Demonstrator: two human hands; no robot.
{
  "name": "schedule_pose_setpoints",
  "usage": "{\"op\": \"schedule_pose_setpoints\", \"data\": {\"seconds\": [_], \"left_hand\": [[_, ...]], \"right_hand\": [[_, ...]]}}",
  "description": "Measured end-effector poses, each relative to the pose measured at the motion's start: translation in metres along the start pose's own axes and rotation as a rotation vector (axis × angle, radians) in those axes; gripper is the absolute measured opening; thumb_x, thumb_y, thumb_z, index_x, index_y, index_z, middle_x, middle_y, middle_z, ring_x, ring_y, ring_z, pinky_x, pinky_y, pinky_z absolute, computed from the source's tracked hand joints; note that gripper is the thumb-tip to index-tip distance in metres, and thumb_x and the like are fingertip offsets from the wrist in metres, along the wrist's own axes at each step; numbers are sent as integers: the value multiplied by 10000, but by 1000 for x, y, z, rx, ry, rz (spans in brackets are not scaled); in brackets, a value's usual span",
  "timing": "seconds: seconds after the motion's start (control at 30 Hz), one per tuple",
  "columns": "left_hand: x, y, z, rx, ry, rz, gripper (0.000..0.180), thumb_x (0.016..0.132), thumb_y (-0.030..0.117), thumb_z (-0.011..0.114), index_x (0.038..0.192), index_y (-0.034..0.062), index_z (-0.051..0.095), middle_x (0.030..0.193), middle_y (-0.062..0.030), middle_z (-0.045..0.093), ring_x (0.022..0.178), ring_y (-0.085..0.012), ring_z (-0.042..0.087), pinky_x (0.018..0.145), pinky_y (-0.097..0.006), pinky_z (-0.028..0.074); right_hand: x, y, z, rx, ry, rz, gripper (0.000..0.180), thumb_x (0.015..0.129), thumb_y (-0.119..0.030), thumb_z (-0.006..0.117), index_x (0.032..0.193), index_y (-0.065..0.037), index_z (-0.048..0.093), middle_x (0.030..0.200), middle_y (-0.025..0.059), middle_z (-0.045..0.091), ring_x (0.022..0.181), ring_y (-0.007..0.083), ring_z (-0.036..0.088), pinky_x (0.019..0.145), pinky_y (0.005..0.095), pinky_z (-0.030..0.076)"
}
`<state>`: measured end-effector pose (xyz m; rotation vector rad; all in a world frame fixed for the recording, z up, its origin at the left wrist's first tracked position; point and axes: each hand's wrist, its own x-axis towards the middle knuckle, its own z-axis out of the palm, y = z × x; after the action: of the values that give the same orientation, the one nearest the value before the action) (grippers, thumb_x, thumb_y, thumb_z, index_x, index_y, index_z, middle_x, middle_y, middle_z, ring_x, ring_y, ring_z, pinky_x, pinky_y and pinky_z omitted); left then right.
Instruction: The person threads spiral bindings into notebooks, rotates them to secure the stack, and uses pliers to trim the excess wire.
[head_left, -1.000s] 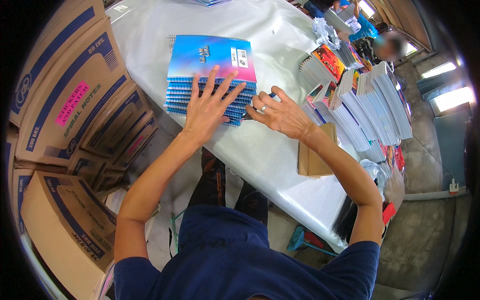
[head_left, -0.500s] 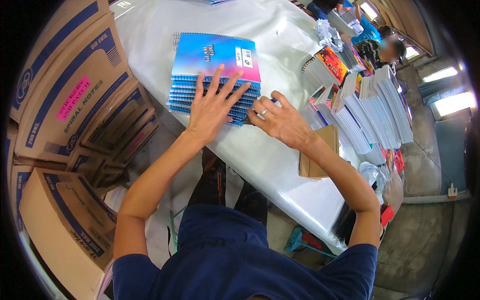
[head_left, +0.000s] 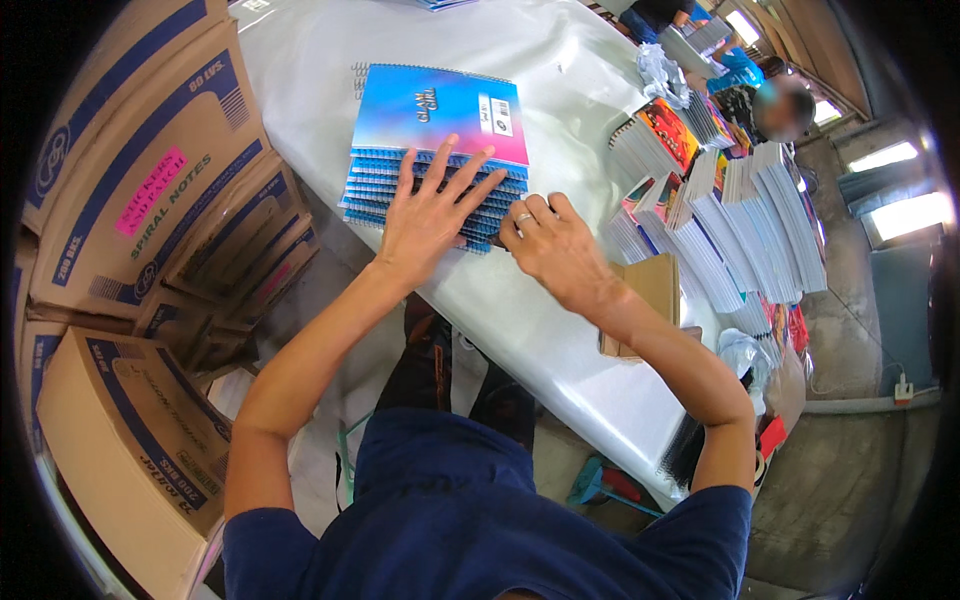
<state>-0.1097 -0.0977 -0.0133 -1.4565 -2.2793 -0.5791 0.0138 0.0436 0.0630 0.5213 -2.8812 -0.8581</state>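
Observation:
A stack of spiral notebooks (head_left: 400,105) with blue and pink covers lies on the white-covered table, stepped so that several wire-bound edges show toward me. My left hand (head_left: 425,215) rests on the stack's near part, fingers spread over the lower cover and the coiled edges. At the near right corner of the stack, my right hand (head_left: 553,245) is closed, its fingers curled and a ring on one of them. A small dark bit shows by its fingertips against the coils, but its kind cannot be made out.
Brown cartons (head_left: 150,215) are piled at the left. On the right of the table (head_left: 560,350) stand a small cardboard box (head_left: 652,290), tall stacks of notebooks (head_left: 745,225) and a clear plastic bag (head_left: 742,352). Another person (head_left: 745,105) is at the far right.
My right hand has turned a little and its raised finger has curled in, staying by the stack's near right corner. My left hand stays spread on the notebooks.

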Motion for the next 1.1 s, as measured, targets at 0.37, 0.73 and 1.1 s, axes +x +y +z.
{"op": "schedule_pose_setpoints", "data": {"seconds": [0.37, 0.73, 1.1], "left_hand": [[0, 1, 5, -8, 7, 22, 1066, 541, 259, 862, 1469, 297, 340, 1540, 25, 275, 1399, -314, 262, 1114, -563, 208], [-8, 3, 7, -4, -7, 3, 1004, 585, 239, 839, 1462, 282, 353, 1536, 35, 278, 1412, -276, 251, 1112, -564, 205], [-11, 3, 14, -2, -10, 4, 1033, 574, 261, 848, 1470, 291, 334, 1541, 48, 266, 1424, -278, 228, 1120, -566, 177]], "right_hand": [[-3, 9, 24, -29, 211, -235, 119, 773, -140, 607, 877, -110, 655, 919, 26, 567, 955, 188, 537, 875, 360, 442], [-7, 0, 7, 17, 10, -84, 248, 732, -102, 652, 976, -55, 648, 920, 57, 575, 918, 197, 547, 859, 355, 443], [-15, 22, 40, 16, 87, -305, 294, 775, -115, 615, 1066, -75, 609, 1036, 33, 540, 1047, 172, 500, 938, 341, 399]]}}
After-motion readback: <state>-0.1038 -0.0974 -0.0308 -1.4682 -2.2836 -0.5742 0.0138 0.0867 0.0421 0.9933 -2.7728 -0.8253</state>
